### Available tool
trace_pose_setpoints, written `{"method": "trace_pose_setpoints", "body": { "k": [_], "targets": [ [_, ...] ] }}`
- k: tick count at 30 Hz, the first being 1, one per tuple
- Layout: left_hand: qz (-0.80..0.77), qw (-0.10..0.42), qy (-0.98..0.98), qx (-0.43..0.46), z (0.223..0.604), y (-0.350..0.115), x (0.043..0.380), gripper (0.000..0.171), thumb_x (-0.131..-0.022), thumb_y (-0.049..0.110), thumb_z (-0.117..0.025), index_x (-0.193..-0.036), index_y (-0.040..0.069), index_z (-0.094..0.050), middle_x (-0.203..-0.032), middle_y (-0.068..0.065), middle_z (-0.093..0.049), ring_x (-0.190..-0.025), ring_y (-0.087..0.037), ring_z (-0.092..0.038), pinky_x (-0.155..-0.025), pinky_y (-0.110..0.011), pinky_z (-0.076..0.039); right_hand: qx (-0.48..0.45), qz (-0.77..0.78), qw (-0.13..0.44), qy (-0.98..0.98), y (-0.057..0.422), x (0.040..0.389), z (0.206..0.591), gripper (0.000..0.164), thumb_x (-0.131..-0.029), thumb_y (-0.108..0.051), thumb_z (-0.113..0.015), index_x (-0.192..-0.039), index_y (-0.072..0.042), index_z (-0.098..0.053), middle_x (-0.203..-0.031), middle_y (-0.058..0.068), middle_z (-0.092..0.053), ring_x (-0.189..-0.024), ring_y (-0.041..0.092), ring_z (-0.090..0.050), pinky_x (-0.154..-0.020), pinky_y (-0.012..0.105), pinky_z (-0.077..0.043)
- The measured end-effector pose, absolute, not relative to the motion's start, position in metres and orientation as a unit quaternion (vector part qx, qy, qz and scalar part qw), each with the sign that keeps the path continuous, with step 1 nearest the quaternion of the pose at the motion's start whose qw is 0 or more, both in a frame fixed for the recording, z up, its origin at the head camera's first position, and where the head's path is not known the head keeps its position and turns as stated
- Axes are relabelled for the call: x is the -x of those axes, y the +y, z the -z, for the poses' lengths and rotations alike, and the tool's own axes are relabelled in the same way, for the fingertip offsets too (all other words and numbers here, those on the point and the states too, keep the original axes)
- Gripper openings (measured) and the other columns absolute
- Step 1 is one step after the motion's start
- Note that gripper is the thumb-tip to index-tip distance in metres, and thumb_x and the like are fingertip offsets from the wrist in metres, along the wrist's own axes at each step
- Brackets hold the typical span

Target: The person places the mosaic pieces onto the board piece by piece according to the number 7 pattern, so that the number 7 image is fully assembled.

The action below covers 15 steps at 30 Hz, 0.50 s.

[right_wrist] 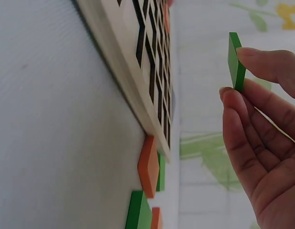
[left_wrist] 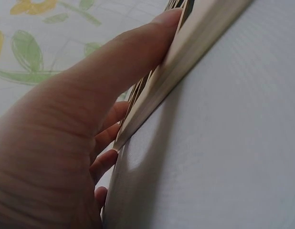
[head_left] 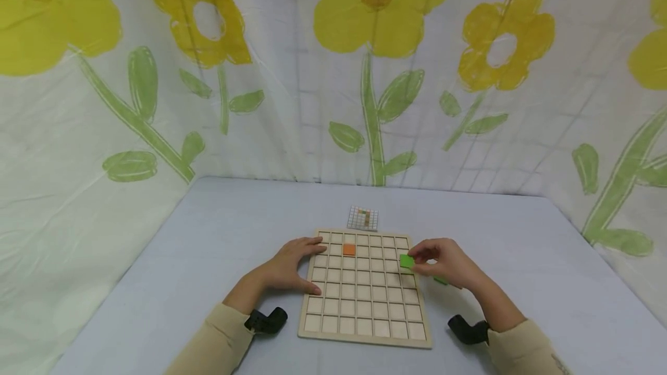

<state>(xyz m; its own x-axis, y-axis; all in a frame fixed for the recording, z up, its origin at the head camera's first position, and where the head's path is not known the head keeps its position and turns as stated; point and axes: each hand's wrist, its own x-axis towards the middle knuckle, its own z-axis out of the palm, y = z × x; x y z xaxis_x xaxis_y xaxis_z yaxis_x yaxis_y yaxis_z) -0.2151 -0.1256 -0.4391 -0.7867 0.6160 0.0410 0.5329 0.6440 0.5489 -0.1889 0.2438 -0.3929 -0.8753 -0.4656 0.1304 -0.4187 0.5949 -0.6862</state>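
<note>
A wooden grid board (head_left: pixel 363 293) lies on the table, and one orange square tile (head_left: pixel 349 249) sits in a cell near its far left. My left hand (head_left: pixel 292 265) rests on the board's left edge, fingers spread; in the left wrist view the thumb (left_wrist: pixel 138 52) lies over the rim. Above the board's right side, my right hand (head_left: pixel 448 260) pinches a green square tile (right_wrist: pixel 237 62) between thumb and fingertips, raised off the grid in the right wrist view.
Beside the board's right edge lie loose tiles, among them an orange tile (right_wrist: pixel 148 167) and a green tile (right_wrist: pixel 139 211). A small card with a coloured grid pattern (head_left: pixel 363 218) lies beyond the board's far edge. A flowered curtain (head_left: pixel 333 103) hangs behind the table.
</note>
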Motion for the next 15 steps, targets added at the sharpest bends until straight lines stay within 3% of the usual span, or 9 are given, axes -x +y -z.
{"method": "trace_pose_setpoints", "body": {
  "k": [9,15],
  "targets": [
    [-0.276,0.069,0.903,-0.321,0.439,-0.124,0.218,0.088,-0.068,0.052,-0.077,-0.14,0.017,-0.042,-0.153,-0.003,-0.029,-0.141,-0.033,-0.021,-0.113,-0.055,-0.02,0.245,0.365,0.027,0.898,0.226,0.206,0.391,0.021,-0.081,-0.018,-0.072,-0.099,-0.008,-0.068,-0.092,0.003,-0.067,-0.079,0.005,-0.06,-0.073,0.03,-0.053],
    [-0.279,0.07,0.903,-0.319,0.44,-0.126,0.217,0.088,-0.067,0.051,-0.078,-0.139,0.017,-0.043,-0.152,-0.003,-0.03,-0.14,-0.033,-0.023,-0.112,-0.055,-0.021,0.256,0.376,0.028,0.89,0.215,0.214,0.394,0.023,-0.08,-0.021,-0.073,-0.098,-0.007,-0.068,-0.092,0.005,-0.066,-0.079,0.006,-0.06,-0.071,0.027,-0.053]
  ]
}}
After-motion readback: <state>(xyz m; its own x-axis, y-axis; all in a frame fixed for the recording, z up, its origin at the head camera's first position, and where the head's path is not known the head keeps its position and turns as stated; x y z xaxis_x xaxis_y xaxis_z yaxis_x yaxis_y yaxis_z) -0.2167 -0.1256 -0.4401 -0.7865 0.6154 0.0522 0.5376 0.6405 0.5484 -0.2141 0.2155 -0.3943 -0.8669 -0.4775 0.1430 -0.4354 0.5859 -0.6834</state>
